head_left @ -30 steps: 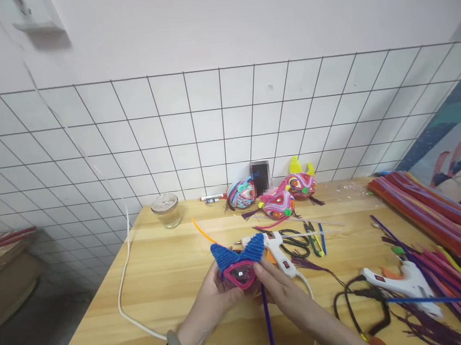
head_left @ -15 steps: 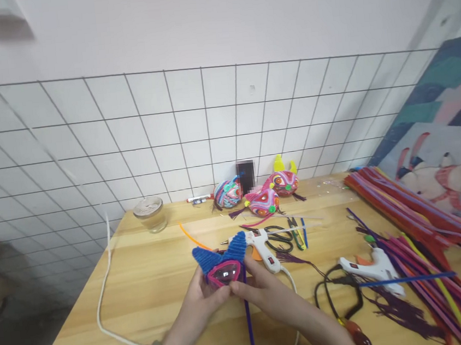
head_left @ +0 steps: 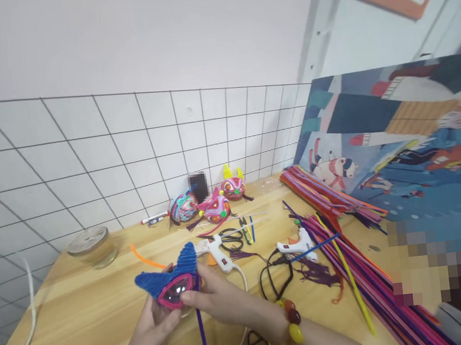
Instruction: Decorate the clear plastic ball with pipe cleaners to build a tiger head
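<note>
The held piece (head_left: 169, 293) bore ribbed blue ears (head_left: 187, 260) and a pink outline (head_left: 174, 306); the long stem (head_left: 203, 337) was purple. Two glue guns (head_left: 221, 254) were white with orange triggers (head_left: 211, 259). Rear figures (head_left: 214, 210) showed multicoloured stripes, one with yellow ears (head_left: 227, 171). Wall tiles (head_left: 122, 164) were white, lined dark.

The craft piece (head_left: 174, 286) has two pointed, ribbed blue ears (head_left: 187, 260) (the one on the right in view sits higher) above a shiny, eye-shaped centre (head_left: 176, 294) edged in pink. It tilts over the counter (head_left: 85, 319) between left grip (head_left: 157, 318) and right grip (head_left: 212, 295), a purple stem (head_left: 202, 332) running down beside it.
</note>
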Demonstrator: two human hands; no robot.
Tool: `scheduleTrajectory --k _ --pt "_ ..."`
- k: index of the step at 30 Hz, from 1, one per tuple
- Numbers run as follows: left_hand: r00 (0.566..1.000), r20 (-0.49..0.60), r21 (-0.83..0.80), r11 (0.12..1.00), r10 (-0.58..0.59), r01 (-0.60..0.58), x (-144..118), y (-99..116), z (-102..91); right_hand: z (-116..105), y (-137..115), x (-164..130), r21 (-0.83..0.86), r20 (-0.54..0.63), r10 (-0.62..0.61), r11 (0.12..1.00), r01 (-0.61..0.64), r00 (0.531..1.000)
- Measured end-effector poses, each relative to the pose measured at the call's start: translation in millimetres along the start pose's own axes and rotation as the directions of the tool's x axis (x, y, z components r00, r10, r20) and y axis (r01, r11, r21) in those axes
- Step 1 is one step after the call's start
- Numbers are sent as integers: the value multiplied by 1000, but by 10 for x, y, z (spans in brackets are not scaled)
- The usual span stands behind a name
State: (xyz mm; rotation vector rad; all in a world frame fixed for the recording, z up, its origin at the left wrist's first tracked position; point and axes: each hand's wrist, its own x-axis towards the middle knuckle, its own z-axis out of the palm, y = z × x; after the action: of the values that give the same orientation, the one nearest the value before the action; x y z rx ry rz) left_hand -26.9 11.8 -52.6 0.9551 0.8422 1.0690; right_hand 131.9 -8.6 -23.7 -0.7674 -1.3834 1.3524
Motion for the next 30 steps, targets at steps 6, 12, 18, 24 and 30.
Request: scheduleTrajectory --k 6,12,18,24,30 --pt "1000 -27 56 998 8 -6 -87 28 125 0 -22 -182 -29 -46 -32 999 31 998" --pt "996 95 59 998 -3 -3 -178 25 215 38 -74 -382 -53 -70 -49 998 45 996" --pt "992 126 79 997 -2 -8 -262 6 295 32 -194 -553 -107 -103 -46 994 35 994" --pt "992 130 154 988 -4 -17 -263 -72 306 6 -245 -655 -103 -116 -17 995 5 993" --pt "998 61 144 990 -9 0 -321 -32 415 -46 -277 -653 -123 -96 -39 992 27 995"
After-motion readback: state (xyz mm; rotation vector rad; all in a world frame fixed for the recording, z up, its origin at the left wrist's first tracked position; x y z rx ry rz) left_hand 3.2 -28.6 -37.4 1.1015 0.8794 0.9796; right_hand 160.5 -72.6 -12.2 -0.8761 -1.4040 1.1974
